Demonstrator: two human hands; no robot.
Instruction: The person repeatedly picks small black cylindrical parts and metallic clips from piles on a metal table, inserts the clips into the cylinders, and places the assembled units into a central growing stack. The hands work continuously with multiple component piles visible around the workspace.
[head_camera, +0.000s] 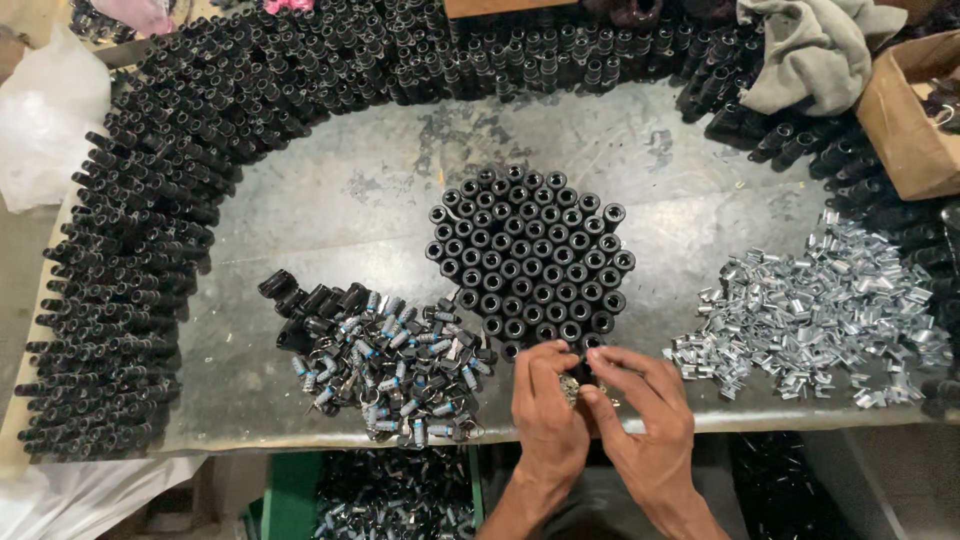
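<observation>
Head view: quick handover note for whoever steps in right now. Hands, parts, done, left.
Left hand and right hand: together at the table's near edge, fingertips pinching a small black tube with a metal piece.
Parts: upright black tubes cluster just beyond the hands; pile of cylinders with keys to the left; heap of silver metal clips to the right; stacked black tubes ring the table.
Done: cluster stands packed upright.
Left: both loose piles remain large.
</observation>
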